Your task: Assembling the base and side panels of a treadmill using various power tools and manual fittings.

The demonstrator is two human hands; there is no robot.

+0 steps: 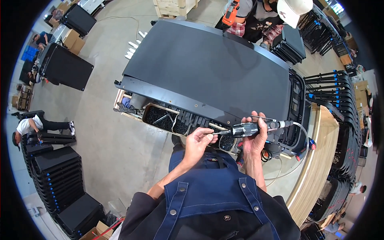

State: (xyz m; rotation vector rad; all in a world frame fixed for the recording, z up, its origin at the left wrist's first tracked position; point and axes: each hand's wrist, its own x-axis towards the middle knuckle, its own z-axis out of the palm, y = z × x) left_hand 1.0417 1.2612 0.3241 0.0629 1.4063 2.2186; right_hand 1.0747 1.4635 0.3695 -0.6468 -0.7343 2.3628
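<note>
Right hand (255, 139): fingers curling around the power screwdriver (245, 129), which is hovering over the near edge of the black deck (208, 68), toward its right end. Left hand (196, 144): thumb and fingertips pinching the driver's slim tip. A co-worker (256, 30) is standing beyond the deck's far edge.

No text can be read with certainty. On the wooden crate (173, 9) there is faint lettering, too small for reading; the white cap (297, 11) carries a small dark mark, the dark apron (253, 29) a pale print.
</note>
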